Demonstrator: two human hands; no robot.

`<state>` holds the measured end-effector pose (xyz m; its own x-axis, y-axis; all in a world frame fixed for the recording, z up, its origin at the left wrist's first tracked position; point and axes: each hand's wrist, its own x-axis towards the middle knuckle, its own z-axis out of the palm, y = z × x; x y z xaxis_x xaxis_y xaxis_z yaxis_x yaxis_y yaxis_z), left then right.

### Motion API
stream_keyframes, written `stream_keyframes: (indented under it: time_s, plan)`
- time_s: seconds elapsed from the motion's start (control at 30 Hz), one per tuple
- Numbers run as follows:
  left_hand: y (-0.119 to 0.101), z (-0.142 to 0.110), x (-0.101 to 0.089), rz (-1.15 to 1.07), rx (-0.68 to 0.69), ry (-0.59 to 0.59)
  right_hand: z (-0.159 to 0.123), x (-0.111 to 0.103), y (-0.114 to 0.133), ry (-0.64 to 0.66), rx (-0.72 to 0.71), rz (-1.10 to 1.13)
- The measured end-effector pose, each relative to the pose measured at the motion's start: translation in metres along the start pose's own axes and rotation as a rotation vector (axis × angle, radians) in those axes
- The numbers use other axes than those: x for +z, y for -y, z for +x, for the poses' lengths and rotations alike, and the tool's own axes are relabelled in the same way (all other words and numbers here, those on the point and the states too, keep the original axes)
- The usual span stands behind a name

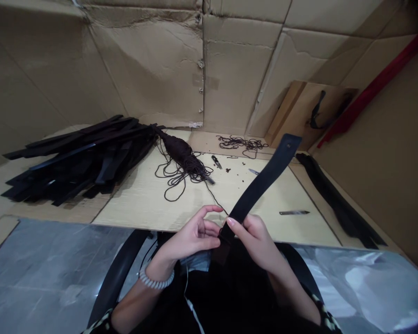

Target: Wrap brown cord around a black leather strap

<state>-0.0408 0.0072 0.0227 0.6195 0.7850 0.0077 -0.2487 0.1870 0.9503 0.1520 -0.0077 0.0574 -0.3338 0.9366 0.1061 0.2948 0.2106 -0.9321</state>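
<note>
Strap [257,188] is held out over the near edge of the table [125,208], with its long axis going from the lap upward, away and to the person's right. The right hand [256,239] pinches it near the lower end, thumb on the face that shows and fingers behind. Thus most of the length stands out beyond this grip, and only a short part comes back toward the lap. The left hand [198,234] is nearer to this short part, just beside it on the left, and I judge this closeness to matter most. Its fingers are curved and somewhat spread; whether they pinch anything I cannot tell, because the lower end is dark against dark clothes.

Thin cord [214,197] runs from between the hands to a cord bundle [180,152], so the left side is more crowded. On the right, more room lies open, with a pointed tool [294,212] well apart from the right hand. Farther away are small snips [216,162] and, at left, a pile of dark strips [90,160]. Behind the strap's upper end a wooden board [299,109] leans at the cardboard wall [153,69].
</note>
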Motion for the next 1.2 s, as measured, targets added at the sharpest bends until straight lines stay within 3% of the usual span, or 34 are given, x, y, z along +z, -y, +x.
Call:
stream_keyframes:
  time_s: [0.13, 0.2, 0.4, 0.63, 0.7, 0.87, 0.97, 1.03, 1.1, 1.2]
  plan:
    - [-0.003, -0.003, 0.012, 0.148, -0.031, -0.200, 0.001, 0.001, -0.001, -0.010, 0.010, -0.017]
    - [-0.003, -0.004, 0.014, 0.178, -0.036, -0.240, 0.001, 0.002, -0.001, -0.011, 0.013, -0.028]
    - [-0.003, -0.005, -0.001, 0.081, -0.038, 0.054, 0.000, 0.002, 0.001, 0.004, -0.011, -0.039]
    - [0.001, -0.003, 0.015, 0.145, -0.006, -0.247, 0.000, 0.002, 0.001, -0.032, -0.027, -0.066]
    - [0.003, -0.001, 0.012, 0.108, -0.004, -0.169, 0.000, 0.003, 0.003, -0.003, -0.022, -0.057]
    - [0.011, 0.000, -0.007, -0.092, 0.004, 0.208, -0.003, 0.007, 0.004, 0.105, 0.038, 0.046]
    - [0.020, 0.000, -0.005, -0.186, 0.006, 0.348, -0.002, 0.007, 0.001, 0.061, 0.055, 0.042]
    - [0.028, -0.001, 0.005, -0.225, -0.008, 0.341, 0.000, 0.005, -0.002, -0.009, 0.038, 0.007]
    - [0.035, 0.000, 0.018, -0.293, -0.011, 0.257, 0.002, -0.002, -0.005, -0.065, 0.014, -0.010]
    - [0.042, 0.001, 0.035, -0.378, 0.019, 0.173, 0.005, -0.019, -0.010, 0.041, -0.008, 0.108]
